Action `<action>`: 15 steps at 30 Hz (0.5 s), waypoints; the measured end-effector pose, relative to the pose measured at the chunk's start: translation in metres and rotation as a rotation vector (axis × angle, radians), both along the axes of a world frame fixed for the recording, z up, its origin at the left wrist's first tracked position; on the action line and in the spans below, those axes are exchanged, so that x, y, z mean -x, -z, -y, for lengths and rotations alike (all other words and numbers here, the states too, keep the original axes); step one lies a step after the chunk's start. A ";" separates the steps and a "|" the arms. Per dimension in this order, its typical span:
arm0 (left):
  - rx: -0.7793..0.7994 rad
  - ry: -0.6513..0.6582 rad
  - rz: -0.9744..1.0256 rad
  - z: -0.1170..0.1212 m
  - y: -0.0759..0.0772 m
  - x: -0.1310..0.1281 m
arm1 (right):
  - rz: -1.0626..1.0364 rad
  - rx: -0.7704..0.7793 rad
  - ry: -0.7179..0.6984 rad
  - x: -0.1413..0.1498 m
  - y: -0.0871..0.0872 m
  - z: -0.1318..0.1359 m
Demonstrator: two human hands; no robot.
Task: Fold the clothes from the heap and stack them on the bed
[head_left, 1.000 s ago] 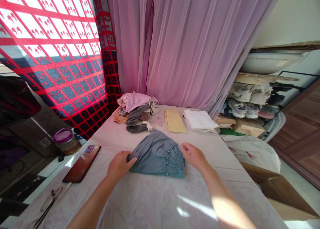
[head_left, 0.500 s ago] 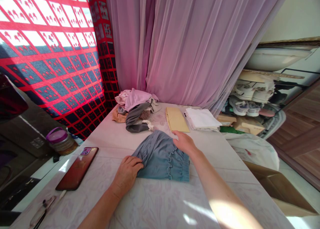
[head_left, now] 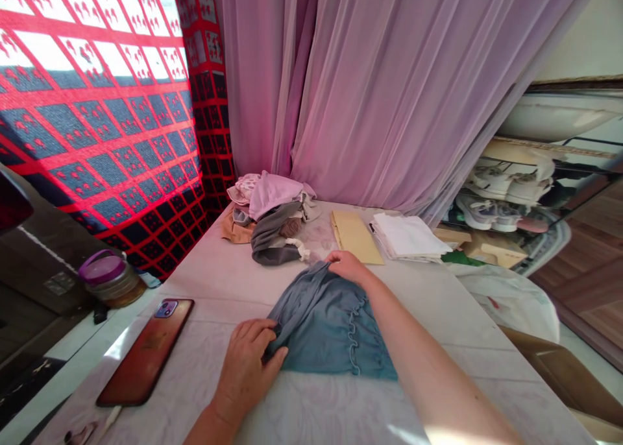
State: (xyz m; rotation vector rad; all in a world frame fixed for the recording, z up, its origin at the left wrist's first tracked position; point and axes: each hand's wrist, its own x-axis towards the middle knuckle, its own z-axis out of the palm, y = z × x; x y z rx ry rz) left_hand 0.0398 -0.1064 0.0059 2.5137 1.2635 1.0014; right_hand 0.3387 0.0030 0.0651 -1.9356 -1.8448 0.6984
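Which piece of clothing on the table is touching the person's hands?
The blue-grey garment with the ruffled edge, held by the left hand and the right hand; the other clothes lie heaped farther back.

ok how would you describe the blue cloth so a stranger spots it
Below the lilac sheer curtain, on the pale floral-covered table, find the left hand and right hand. Between them lies a blue-grey garment with a ruffled gathered edge, unlike the pink and grey clothes heap further back.

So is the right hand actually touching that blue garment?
Touching: the head view shows the right hand with its fingers closed on the upper edge of the blue garment.
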 end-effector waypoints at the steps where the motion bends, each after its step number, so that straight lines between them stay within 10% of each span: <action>1: -0.001 0.006 0.002 0.000 -0.002 0.002 | -0.088 0.003 -0.039 -0.006 -0.005 0.009; 6: -0.004 0.031 -0.013 0.001 -0.009 0.007 | -0.588 0.015 -0.149 -0.033 -0.016 0.036; 15: 0.061 -0.072 -0.046 -0.002 -0.011 0.011 | 0.086 -0.006 0.060 -0.006 0.022 -0.021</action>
